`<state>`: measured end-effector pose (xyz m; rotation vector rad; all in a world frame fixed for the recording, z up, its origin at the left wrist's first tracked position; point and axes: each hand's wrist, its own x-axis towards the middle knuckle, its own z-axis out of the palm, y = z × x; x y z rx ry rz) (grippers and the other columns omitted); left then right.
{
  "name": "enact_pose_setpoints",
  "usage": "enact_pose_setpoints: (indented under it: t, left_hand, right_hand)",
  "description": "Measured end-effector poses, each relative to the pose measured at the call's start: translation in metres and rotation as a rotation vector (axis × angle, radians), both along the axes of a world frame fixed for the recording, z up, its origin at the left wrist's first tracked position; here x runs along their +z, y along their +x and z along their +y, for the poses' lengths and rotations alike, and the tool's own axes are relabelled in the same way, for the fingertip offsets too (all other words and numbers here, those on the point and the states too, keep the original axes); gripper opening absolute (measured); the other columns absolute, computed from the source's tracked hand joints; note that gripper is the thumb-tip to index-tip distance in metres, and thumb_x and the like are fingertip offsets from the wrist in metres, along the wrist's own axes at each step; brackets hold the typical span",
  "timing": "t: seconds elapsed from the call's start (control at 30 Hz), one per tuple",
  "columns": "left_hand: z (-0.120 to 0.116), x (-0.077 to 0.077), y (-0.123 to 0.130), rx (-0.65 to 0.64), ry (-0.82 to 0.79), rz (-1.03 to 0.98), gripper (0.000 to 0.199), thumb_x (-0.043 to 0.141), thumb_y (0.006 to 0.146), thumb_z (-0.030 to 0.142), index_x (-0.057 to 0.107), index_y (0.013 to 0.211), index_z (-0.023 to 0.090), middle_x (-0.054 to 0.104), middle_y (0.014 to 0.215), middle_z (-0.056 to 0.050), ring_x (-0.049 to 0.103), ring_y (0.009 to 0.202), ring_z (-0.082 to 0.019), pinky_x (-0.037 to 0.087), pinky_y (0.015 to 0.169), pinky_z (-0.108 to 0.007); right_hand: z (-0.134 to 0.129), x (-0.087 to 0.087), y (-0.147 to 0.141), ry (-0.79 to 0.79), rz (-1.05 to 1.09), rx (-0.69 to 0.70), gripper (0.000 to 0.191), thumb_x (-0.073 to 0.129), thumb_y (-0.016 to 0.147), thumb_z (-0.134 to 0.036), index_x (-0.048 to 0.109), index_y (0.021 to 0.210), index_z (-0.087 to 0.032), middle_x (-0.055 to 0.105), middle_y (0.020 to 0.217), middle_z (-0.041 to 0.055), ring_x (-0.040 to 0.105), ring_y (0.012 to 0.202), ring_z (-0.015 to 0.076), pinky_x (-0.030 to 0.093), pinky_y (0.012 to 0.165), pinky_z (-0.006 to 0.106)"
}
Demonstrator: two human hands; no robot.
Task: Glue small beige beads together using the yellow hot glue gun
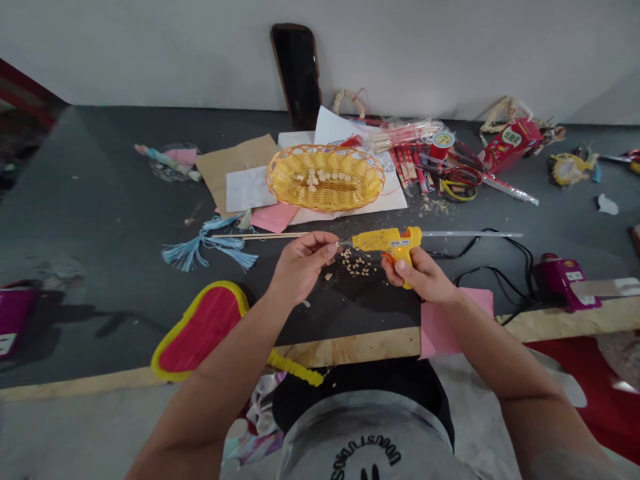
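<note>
Head view: a yellow glue gun [377, 239] is held just right of the centre of the frame by the right hand [424, 273], its fingers wrapped around the handle by the orange trigger. The nozzle is pointed left, toward the left hand [303, 263], where a small object [339, 243], too tiny to identify, is pinched between thumb and forefinger close to the tip. Small pale pieces [356, 262] are scattered below the nozzle on the dark worktop [350, 317]. A clear glue stick [470, 234] is seen protruding from the gun's rear. At upper centre, pale ornaments [314, 180] are contained in a yellow basket [279, 179]; at centre left, blue tassels [183, 256] are laid out.
</note>
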<state>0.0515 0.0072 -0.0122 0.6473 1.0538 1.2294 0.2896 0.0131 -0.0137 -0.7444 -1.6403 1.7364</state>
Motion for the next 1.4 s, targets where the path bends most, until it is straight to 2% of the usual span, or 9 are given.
enact_pose_setpoints:
  t: [0.3, 0.5, 0.83, 1.23, 1.4]
  left_hand:
    - [-0.0003, -0.0004, 0.0004, 0.003, -0.013, -0.026, 0.032, 0.094, 0.050, 0.028, 0.076, 0.074, 0.016, 0.070, 0.065, -0.002, 0.062, 0.064, -0.010, 0.042, 0.055, -0.019]
    - [0.0005, 0.0001, 0.0004, 0.015, -0.021, -0.041, 0.033, 0.095, 0.050, 0.027, 0.075, 0.073, 0.015, 0.069, 0.065, -0.002, 0.063, 0.065, -0.011, 0.042, 0.054, -0.019]
    - [0.0004, -0.0005, -0.0003, 0.019, -0.023, -0.045, 0.033, 0.095, 0.049, 0.028, 0.074, 0.072, 0.015, 0.067, 0.064, 0.000, 0.064, 0.065, -0.011, 0.044, 0.054, -0.018]
    - [0.0002, -0.0024, -0.0001, 0.022, -0.035, -0.038, 0.034, 0.096, 0.048, 0.029, 0.074, 0.071, 0.017, 0.066, 0.063, 0.001, 0.064, 0.066, -0.010, 0.045, 0.055, -0.017]
    - [0.0002, -0.0035, -0.0008, 0.014, -0.024, -0.023, 0.033, 0.095, 0.049, 0.031, 0.074, 0.070, 0.017, 0.066, 0.064, 0.001, 0.058, 0.061, -0.007, 0.045, 0.054, -0.016]
  right_hand:
    - [-0.0004, -0.0042, -0.0002, -0.008, 0.039, -0.012, 0.038, 0.050, 0.097, -0.053, 0.052, 0.082, -0.018, 0.046, 0.064, -0.0033, 0.039, 0.054, 0.0082, 0.029, 0.051, 0.024]
    - [0.0012, 0.0001, 0.0001, 0.019, -0.011, 0.006, 0.044, 0.049, 0.096, -0.056, 0.051, 0.075, -0.018, 0.046, 0.061, -0.0027, 0.039, 0.054, 0.0086, 0.030, 0.051, 0.025]
    - [0.0014, 0.0012, -0.0008, 0.019, -0.016, 0.011, 0.045, 0.050, 0.095, -0.058, 0.050, 0.073, -0.018, 0.046, 0.061, -0.0028, 0.039, 0.053, 0.0086, 0.031, 0.051, 0.024]
    - [0.0010, -0.0009, 0.0003, -0.016, -0.009, 0.005, 0.043, 0.052, 0.094, -0.057, 0.053, 0.079, -0.017, 0.046, 0.063, -0.0028, 0.038, 0.053, 0.0080, 0.031, 0.051, 0.024]
    - [0.0010, -0.0015, 0.0000, -0.021, -0.009, 0.002, 0.044, 0.053, 0.094, -0.058, 0.055, 0.081, -0.016, 0.047, 0.063, -0.0029, 0.039, 0.054, 0.0078, 0.032, 0.051, 0.023]
